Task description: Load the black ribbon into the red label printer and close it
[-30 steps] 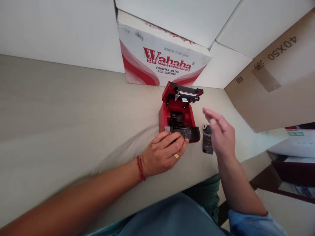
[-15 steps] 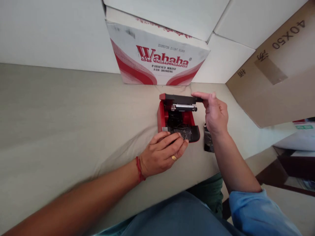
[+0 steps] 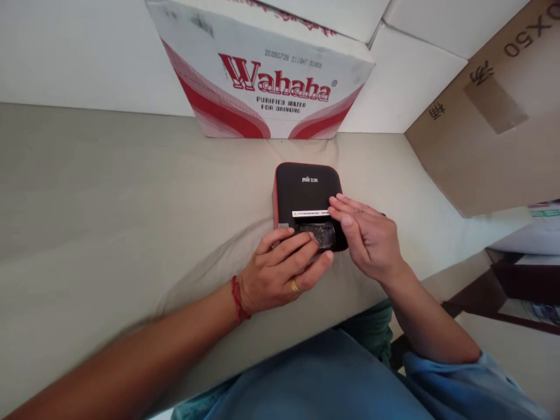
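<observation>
A red and black label printer (image 3: 301, 198) sits on the cloth-covered surface with its black lid down. From its front slot comes a dark, clear-speckled label strip (image 3: 321, 234). My left hand (image 3: 280, 268), with a gold ring and red bracelet, lies over the printer's front edge. Its fingers are bent on the strip; the thumb is hidden beneath. My right hand (image 3: 370, 236) rests with straight fingers on the lid's right front corner, by the white warning label (image 3: 310, 213). The small dark roll to the right is almost wholly behind that hand.
Behind the printer stands a white and red water carton (image 3: 280, 76), with white boxes (image 3: 402, 81) around it. A brown cardboard box (image 3: 490, 146) leans at the right. The beige cloth (image 3: 131, 192) spreads left, wrinkled near my left arm.
My right hand has come in from the right, swung the raised printer lid down and now lies on it. My left hand has stayed at the front, its fingers slightly more spread.
</observation>
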A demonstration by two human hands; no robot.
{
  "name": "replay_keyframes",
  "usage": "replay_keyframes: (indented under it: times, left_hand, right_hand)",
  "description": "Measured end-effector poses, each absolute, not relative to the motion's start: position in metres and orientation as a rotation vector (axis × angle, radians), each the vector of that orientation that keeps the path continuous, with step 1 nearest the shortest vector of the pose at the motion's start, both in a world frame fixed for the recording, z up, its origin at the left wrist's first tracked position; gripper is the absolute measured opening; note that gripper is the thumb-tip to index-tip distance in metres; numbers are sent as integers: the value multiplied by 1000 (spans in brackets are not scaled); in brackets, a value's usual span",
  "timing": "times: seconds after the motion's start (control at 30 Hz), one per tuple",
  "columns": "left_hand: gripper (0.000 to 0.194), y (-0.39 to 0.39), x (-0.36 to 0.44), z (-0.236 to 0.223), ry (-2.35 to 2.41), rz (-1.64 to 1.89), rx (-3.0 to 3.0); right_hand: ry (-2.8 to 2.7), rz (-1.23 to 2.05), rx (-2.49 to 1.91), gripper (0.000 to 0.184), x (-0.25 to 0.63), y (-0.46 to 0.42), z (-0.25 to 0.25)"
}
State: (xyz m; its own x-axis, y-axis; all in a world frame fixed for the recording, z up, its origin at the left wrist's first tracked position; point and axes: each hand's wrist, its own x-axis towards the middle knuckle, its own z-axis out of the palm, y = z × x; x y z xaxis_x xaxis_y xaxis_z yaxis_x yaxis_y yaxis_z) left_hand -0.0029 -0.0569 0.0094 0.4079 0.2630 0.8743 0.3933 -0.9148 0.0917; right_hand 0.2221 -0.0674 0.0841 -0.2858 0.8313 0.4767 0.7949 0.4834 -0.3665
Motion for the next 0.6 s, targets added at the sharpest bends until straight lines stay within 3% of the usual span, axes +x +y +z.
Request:
replay_keyframes:
  times: [0.3, 0.6]
  left_hand:
    - [37, -57, -6, 5, -564, -1478, -2550]
    - [34, -50, -18, 5, -766, -1761, -2376]
  right_hand:
    - [-2065, 94, -1501, 31, 206, -70, 90]
    - [-2274, -15, -1583, 46, 203, -83, 91]
